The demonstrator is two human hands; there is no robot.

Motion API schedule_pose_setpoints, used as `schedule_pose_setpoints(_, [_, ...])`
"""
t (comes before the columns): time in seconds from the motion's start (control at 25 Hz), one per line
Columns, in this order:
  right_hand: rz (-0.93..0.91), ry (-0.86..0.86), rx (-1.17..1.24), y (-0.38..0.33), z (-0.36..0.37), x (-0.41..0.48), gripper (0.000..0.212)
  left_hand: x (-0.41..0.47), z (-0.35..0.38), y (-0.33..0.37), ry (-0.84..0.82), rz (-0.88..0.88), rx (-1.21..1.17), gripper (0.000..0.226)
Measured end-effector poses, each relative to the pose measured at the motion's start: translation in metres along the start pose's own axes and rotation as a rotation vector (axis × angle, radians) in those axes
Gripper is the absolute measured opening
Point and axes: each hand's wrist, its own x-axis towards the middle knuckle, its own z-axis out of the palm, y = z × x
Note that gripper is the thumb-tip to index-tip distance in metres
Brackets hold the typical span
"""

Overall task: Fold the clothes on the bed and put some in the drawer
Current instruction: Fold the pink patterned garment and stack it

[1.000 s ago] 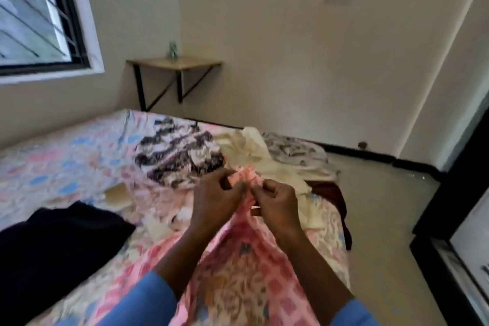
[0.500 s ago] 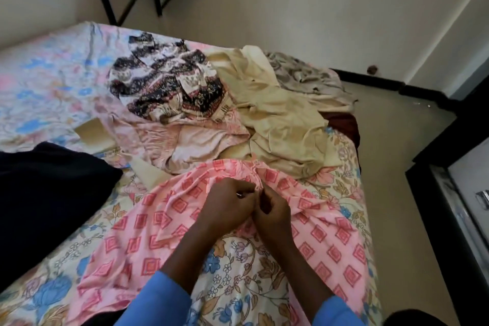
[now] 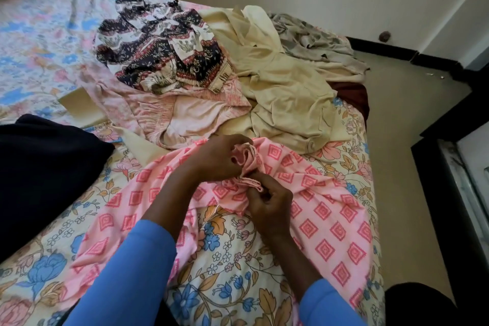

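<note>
We see the bed (image 3: 225, 272) under all clothes. Garment (image 3: 325, 217) lies nearest us, approx centre; our left hand (image 3: 217, 159) & right hand (image 3: 270, 201) grip its bunched edge, left at 11 o'clock of right. Clothes heap (image 3: 285, 87) behind at 12. Cloth bundle (image 3: 47, 167) at 9. Floor (image 3: 397, 127) at 3.

Bed (image 3: 39, 34) in front of me, floral sheet, blue + pink blooms. Nearest to me: pink diamond-print garment (image 3: 330, 219) spread across the near end, its middle bunched up off the sheet. L side: dark navy cloth (image 3: 47, 167), big flat heap running out of view. Just past it a beige flat piece (image 3: 79, 106), can't tell if card or fabric, one end tucked under the pale pink garment (image 3: 190, 119). On top of that one sits the black-white-red patterned top (image 3: 164, 53), crumpled. R of those, cream garment (image 3: 285, 87) sprawled, touching the pale pink one. Far R corner: grey cloth (image 3: 312, 34), rumpled. Maroon cloth (image 3: 352, 92) at the R edge, peeking from under the cream.
</note>
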Motion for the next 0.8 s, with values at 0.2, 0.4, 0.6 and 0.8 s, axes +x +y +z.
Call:
schedule_pose_setpoints(0.2, [0.098, -0.024, 0.114, 0.0, -0.006, 0.004, 0.027, -0.002, 0.013, 0.002, 0.213, 0.144, 0.343, 0.049])
schedule_pose_setpoints(0.4, [0.155, 0.012, 0.116, 0.0, -0.008, 0.004, 0.027, -0.013, -0.014, 0.004, 0.843, 0.052, -0.081, 0.014])
schedule_pose_setpoints(0.6, [0.231, -0.056, 0.167, -0.008, -0.014, 0.005, 0.026, -0.038, -0.015, 0.01, 0.257, 0.211, -0.002, 0.072])
schedule_pose_setpoints(0.8, [0.129, -0.144, 0.142, -0.052, -0.054, 0.033, 0.027, -0.039, -0.014, 0.027, 0.148, 0.3, 0.361, 0.032])
